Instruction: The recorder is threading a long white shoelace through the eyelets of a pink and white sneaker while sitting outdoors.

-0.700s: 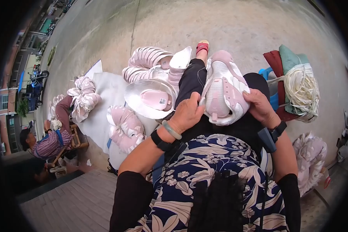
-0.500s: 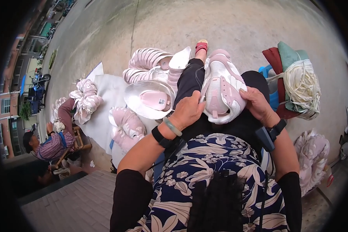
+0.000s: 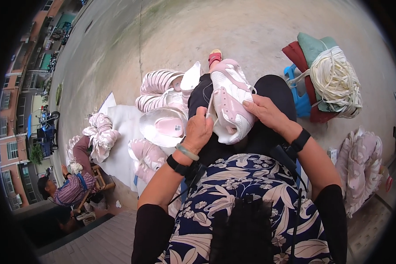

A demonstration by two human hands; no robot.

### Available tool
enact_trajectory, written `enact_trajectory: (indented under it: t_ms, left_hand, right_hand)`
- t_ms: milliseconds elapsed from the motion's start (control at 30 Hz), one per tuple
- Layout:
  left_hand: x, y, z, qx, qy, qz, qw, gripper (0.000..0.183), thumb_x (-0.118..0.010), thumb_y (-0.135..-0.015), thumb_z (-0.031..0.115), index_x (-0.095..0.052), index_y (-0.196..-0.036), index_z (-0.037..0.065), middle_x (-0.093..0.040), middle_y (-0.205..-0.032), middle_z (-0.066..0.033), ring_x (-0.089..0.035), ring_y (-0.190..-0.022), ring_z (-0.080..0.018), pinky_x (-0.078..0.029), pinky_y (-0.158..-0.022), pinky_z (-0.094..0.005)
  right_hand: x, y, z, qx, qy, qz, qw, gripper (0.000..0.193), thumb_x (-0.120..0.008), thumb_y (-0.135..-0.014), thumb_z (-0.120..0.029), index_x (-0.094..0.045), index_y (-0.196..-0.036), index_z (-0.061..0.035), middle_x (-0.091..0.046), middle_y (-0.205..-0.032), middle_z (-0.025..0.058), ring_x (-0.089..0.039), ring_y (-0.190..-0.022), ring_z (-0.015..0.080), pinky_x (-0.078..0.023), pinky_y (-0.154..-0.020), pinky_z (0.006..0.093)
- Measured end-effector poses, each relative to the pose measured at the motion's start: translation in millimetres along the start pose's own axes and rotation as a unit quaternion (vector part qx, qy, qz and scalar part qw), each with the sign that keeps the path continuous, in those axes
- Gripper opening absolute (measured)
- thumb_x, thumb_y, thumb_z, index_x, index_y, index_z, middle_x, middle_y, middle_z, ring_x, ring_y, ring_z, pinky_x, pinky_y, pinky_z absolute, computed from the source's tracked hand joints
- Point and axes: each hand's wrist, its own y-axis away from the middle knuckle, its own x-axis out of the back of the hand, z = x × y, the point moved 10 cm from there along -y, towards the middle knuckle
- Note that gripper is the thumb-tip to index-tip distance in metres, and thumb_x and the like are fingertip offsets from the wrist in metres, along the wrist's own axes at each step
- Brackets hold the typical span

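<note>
A pink and white sneaker upper (image 3: 231, 102) rests over my lap, its toe pointing away from me. My left hand (image 3: 199, 129) is closed at its left edge, thumb up, with a pale edge or strip at the fingertips; the fingers hide exactly what is pinched. On the right side my right hand (image 3: 268, 113) grips the upper, thumb on top and the other fingers underneath. A thin dark thread shows beside the upper's left side. Left of my leg lies a white, bowl-like upper piece with a pink insole (image 3: 168, 126) inside.
Stacked pink and white uppers (image 3: 156, 86) and a tied bundle (image 3: 147, 155) lie to my left on a white sheet (image 3: 126, 127). To the right, white cord (image 3: 336, 79) hangs over cushions on a blue stool (image 3: 298, 102), near another bundle (image 3: 361, 169). A co-worker (image 3: 72, 187) sits far left.
The sneaker upper has turned slightly, its near end swinging right relative to its toe. Both hands keep their places on it, and the whole view has shifted a little.
</note>
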Motion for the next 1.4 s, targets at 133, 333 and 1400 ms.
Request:
enact_trajectory:
  t_ms: [133,333,1400]
  left_hand:
    - [7.8,-5.0,7.3,-0.01,-0.012,0.064,0.998,0.021,-0.048,-0.083,0.012,-0.048,-0.099,-0.002,-0.059,-0.07,-0.0262,-0.058,-0.068,-0.043,-0.044,-0.062,-0.0503]
    - [-0.2,-24.2,22.0,-0.028,-0.052,0.072,0.996,0.018,-0.049,-0.084,0.011,-0.05,-0.096,-0.002,-0.059,-0.071,-0.0249,-0.059,-0.068,-0.0414,-0.046,-0.061,-0.046]
    - [-13.1,-24.9,26.8,-0.061,0.035,-0.004,0.997,0.035,-0.06,-0.08,0.008,-0.05,-0.112,-0.003,-0.055,-0.06,-0.0145,-0.057,-0.051,-0.0247,-0.043,-0.05,-0.0342]
  right_hand:
    - [15.2,0.7,-21.9,0.054,0.273,0.082,0.957,0.043,-0.048,-0.09,-0.041,-0.058,-0.092,0.001,-0.061,-0.084,0.0228,-0.06,-0.079,0.0354,-0.046,-0.07,0.0416]
    - [38.6,1.0,-21.7,0.037,0.408,0.16,0.898,0.042,-0.048,-0.089,-0.042,-0.053,-0.084,-0.0013,-0.061,-0.077,0.022,-0.06,-0.076,0.0391,-0.045,-0.065,0.0472]
    - [2.2,5.7,-42.4,0.181,0.527,0.1,0.824,0.03,-0.053,-0.086,-0.031,-0.052,-0.077,-0.0027,-0.057,-0.069,0.0143,-0.059,-0.067,0.031,-0.047,-0.058,0.0396]
